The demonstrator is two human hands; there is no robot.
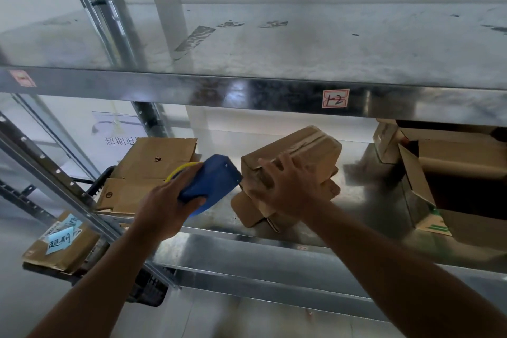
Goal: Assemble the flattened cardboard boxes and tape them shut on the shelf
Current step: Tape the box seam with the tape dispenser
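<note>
A small assembled cardboard box (pixel 299 149) stands tilted on the metal shelf (pixel 365 197), taped along its top. My right hand (pixel 288 186) grips its near left end, fingers curled over the top edge. Its lower flaps (pixel 251 212) hang open beneath. My left hand (pixel 164 208) grips a blue tape dispenser (pixel 210 182) with a yellow-rimmed roll, held just left of the box and apart from it. Flattened cardboard boxes (pixel 153 170) lie stacked at the shelf's left end.
An upper metal shelf (pixel 274 96) carrying a pink label "12" hangs close above. A large open carton (pixel 450 178) fills the right side of the shelf. A box with blue labels (pixel 61 244) sits lower left beside a black crate (pixel 149 288). Slanted shelf posts stand left.
</note>
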